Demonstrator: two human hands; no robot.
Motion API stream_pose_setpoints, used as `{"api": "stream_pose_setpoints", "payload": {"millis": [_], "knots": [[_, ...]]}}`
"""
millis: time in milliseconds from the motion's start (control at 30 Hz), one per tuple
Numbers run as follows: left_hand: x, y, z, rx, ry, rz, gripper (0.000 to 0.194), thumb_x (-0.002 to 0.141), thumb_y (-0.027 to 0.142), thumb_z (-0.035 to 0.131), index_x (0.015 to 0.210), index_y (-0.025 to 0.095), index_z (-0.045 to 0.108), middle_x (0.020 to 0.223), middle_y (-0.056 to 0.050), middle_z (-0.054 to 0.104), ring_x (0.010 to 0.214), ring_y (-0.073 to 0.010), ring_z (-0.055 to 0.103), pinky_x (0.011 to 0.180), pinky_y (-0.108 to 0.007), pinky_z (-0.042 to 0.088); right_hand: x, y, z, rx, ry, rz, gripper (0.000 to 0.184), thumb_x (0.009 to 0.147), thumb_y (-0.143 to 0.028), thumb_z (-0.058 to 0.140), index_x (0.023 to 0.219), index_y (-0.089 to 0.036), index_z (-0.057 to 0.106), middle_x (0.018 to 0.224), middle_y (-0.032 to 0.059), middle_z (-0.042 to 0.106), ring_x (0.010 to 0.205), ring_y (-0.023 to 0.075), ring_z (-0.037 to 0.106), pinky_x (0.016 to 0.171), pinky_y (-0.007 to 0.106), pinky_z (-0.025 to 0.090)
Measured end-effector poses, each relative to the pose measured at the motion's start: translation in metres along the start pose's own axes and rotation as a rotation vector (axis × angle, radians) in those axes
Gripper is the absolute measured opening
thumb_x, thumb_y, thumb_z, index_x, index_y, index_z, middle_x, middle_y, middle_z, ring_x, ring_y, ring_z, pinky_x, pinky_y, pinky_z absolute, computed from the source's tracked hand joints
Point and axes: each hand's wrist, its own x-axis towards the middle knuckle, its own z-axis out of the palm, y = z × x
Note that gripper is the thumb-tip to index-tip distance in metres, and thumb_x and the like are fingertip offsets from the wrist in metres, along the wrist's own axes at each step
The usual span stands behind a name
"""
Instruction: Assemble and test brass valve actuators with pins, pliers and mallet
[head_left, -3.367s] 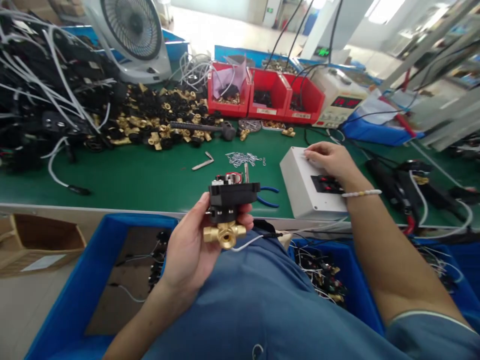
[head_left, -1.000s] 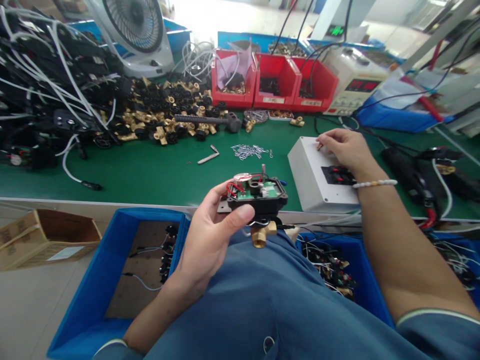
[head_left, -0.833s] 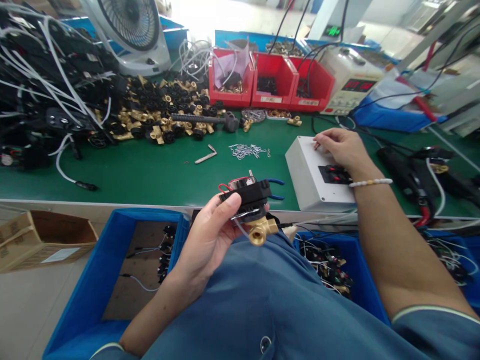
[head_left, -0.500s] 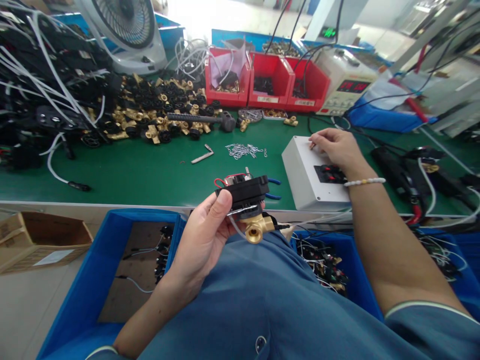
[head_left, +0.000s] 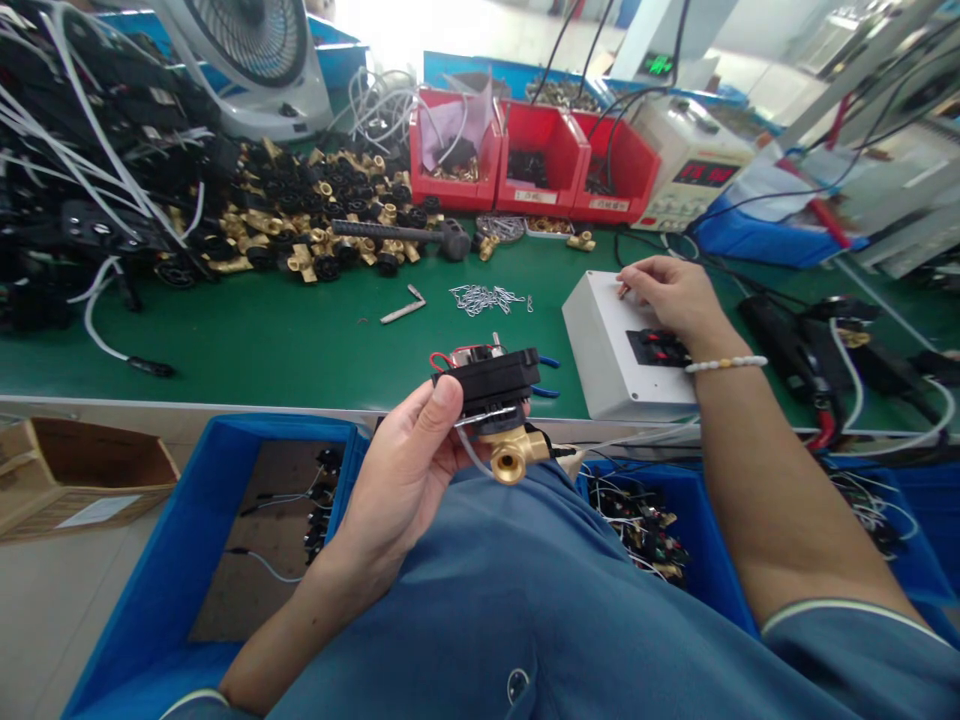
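Note:
My left hand is closed around a motorised brass valve, thumb on its black housing. The housing lies above the brass body, with a red wire and a small metal shaft on top. A thin grey cable loops below it. My right hand rests over the light grey control box, its thumb and fingers pinching a small copper-coloured switch lever on the top face. Red and black terminals sit beside that hand's wrist. Blue-handled pliers lie behind the valve, partly hidden.
Wire clips and an L-shaped metal piece lie on the green bench. Behind are brass fittings, a black-headed tool, red bins and a power supply. Blue crates stand below the bench edge.
The whole view has shifted very slightly. Both hands keep their places on the valve and the lever, with no other clear movement.

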Motion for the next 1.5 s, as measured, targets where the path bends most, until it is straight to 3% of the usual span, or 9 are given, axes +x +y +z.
{"api": "stream_pose_setpoints", "payload": {"millis": [633,867,933,967,1067,1133,1233,1333,1500], "knots": [[0.000,-0.001,0.000,-0.009,-0.005,0.006,0.049,0.085,0.056,0.074,0.114,0.016,0.073,0.090,-0.008,0.080,0.084,-0.0225,0.078,0.072,-0.028,0.065,-0.005,-0.006,-0.001,-0.008,0.013,-0.019,0.035,0.097,-0.028,0.062,0.110,0.003,0.071,0.094,0.0104,0.075,0.060,0.0008,0.044,0.062,0.018,0.035],[0.001,0.002,-0.002,-0.012,0.004,0.010,0.053,0.085,0.058,0.073,0.118,0.016,0.072,0.104,-0.010,0.080,0.102,-0.0274,0.077,0.080,-0.032,0.066,-0.019,-0.015,-0.020,0.040,0.374,-0.233,0.026,0.098,-0.028,0.059,0.105,-0.005,0.069,0.094,0.0119,0.071,0.070,0.0057,0.054,0.075,0.022,0.044],[0.002,0.003,-0.002,-0.043,-0.002,0.012,0.050,0.086,0.056,0.072,0.117,0.017,0.073,0.104,-0.009,0.080,0.101,-0.0267,0.077,0.081,-0.032,0.066,-0.044,-0.025,-0.029,0.132,0.263,-0.325,0.022,0.096,-0.031,0.061,0.100,-0.010,0.069,0.087,0.0076,0.070,0.068,0.0068,0.056,0.074,0.024,0.047],[0.002,0.003,-0.002,-0.063,-0.007,0.007,0.048,0.087,0.056,0.072,0.117,0.018,0.073,0.103,-0.008,0.080,0.100,-0.0263,0.077,0.081,-0.032,0.066,-0.059,-0.030,-0.031,0.161,0.101,-0.364,0.025,0.096,-0.036,0.061,0.100,-0.013,0.069,0.086,0.0059,0.070,0.068,0.0077,0.058,0.073,0.025,0.049],[0.004,0.001,-0.002,-0.131,-0.010,-0.012,0.040,0.090,0.052,0.070,0.114,0.020,0.073,0.102,-0.006,0.080,0.098,-0.0244,0.078,0.083,-0.032,0.066,-0.106,-0.034,-0.022,0.014,-0.696,-0.415,0.035,0.094,-0.048,0.060,0.105,-0.018,0.073,0.093,0.0050,0.074,0.083,0.0152,0.069,0.079,0.028,0.056],[0.006,-0.001,-0.003,-0.159,0.002,-0.013,0.037,0.092,0.051,0.068,0.113,0.020,0.073,0.100,-0.005,0.080,0.096,-0.0229,0.078,0.084,-0.031,0.065,-0.130,-0.022,-0.002,-0.165,-0.998,-0.421,0.039,0.099,-0.045,0.052,0.120,-0.019,0.072,0.117,0.0081,0.073,0.103,0.0209,0.071,0.091,0.034,0.058],[0.012,-0.001,-0.008,-0.160,0.073,0.006,0.037,0.093,0.049,0.068,0.111,0.018,0.072,0.097,-0.006,0.080,0.086,-0.0203,0.079,0.081,-0.030,0.065,-0.149,0.015,0.039,-0.413,-0.918,-0.434,0.046,0.095,-0.025,0.050,0.138,-0.013,0.063,0.142,0.0159,0.060,0.129,0.0296,0.061,0.111,0.043,0.049],[0.021,0.005,-0.023,-0.113,0.184,0.056,0.037,0.090,0.048,0.071,0.109,0.016,0.070,0.098,-0.008,0.080,0.081,-0.0189,0.078,0.078,-0.030,0.065,-0.154,0.053,0.071,-0.513,-0.812,-0.332,0.046,0.094,-0.025,0.043,0.129,-0.009,0.068,0.130,0.0210,0.067,0.120,0.0336,0.067,0.105,0.049,0.053],[0.046,0.014,-0.065,0.300,0.409,0.248,0.052,0.086,0.045,0.073,0.125,0.014,0.057,0.102,-0.009,0.076,0.080,-0.0185,0.075,0.070,-0.028,0.062,-0.165,0.074,0.074,-0.398,-0.785,-0.285,0.049,0.095,-0.044,0.035,0.114,-0.021,0.073,0.116,0.0195,0.072,0.106,0.0361,0.072,0.095,0.049,0.059]]}}
